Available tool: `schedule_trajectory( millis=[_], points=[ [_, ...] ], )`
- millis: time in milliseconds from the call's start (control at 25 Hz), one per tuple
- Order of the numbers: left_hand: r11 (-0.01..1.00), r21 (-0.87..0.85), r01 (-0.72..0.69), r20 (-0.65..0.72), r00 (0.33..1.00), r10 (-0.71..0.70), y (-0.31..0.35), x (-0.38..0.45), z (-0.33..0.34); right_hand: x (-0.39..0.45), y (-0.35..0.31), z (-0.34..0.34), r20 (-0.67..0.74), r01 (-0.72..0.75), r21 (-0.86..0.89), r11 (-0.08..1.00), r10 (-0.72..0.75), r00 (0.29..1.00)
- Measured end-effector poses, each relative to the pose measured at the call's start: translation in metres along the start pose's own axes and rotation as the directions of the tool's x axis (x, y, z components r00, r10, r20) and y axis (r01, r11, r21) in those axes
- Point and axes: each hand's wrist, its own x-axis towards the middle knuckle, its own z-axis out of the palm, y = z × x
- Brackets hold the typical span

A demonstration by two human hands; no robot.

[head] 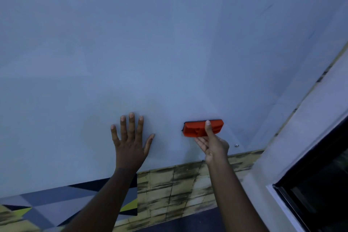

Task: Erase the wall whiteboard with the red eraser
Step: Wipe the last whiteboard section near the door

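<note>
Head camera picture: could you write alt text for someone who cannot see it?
A person's right hand holds a red eraser against a wall whiteboard, near its lower right corner. The left hand rests flat on the board, fingers spread, beside it.

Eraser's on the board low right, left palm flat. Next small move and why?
Probably sweep the red eraser up and rightward: the right hand grips it near the whiteboard's lower right corner, faint marks show higher right, and the left hand braces flat.
</note>
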Motion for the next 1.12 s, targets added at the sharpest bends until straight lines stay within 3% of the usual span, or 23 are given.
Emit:
schedule_trajectory(
  millis=[320, 560, 680, 760, 840, 960, 1040, 1120],
  points=[
    [0.992, 0.090, -0.083, 0.050, 0.996, 0.079, -0.015, -0.041, 0.004, 0.042, 0.084, -0.053, -0.085, -0.096, -0.086, 0.992, 0.088, 0.992],
    [0.989, -0.022, 0.143, 0.151, 0.979, -0.138, 0.024, -0.044, -0.015, 0.080, 0.100, -0.095, -0.130, -0.296, -0.027, 0.955, 0.290, 0.948],
    [0.989, -0.034, 0.144, 0.185, 0.973, -0.136, 0.029, -0.042, -0.028, 0.081, 0.076, -0.089, -0.142, -0.158, -0.076, 0.985, 0.146, 0.979],
    [0.989, -0.036, 0.146, 0.207, 0.969, -0.135, 0.033, -0.042, -0.032, 0.074, 0.042, -0.072, -0.133, 0.111, -0.152, 0.982, -0.132, 0.982],
    [0.989, -0.026, 0.143, 0.229, 0.964, -0.133, 0.040, -0.043, -0.036, 0.067, 0.003, -0.050, -0.079, 0.423, -0.271, 0.865, -0.458, 0.886],
    [0.990, 0.036, 0.133, 0.272, 0.952, -0.138, 0.053, -0.051, -0.043, 0.056, -0.036, -0.018, 0.070, 0.734, -0.363, 0.574, -0.769, 0.635],
    [0.986, 0.080, 0.146, 0.282, 0.945, -0.163, 0.060, -0.057, -0.047, 0.053, -0.027, -0.013, 0.307, 0.853, -0.450, 0.264, -0.851, 0.425],
    [0.982, 0.101, 0.160, 0.284, 0.941, -0.183, 0.066, -0.059, -0.050, 0.059, 0.001, -0.026, 0.635, 0.872, -0.465, -0.152, -0.744, 0.209]
  ],
)
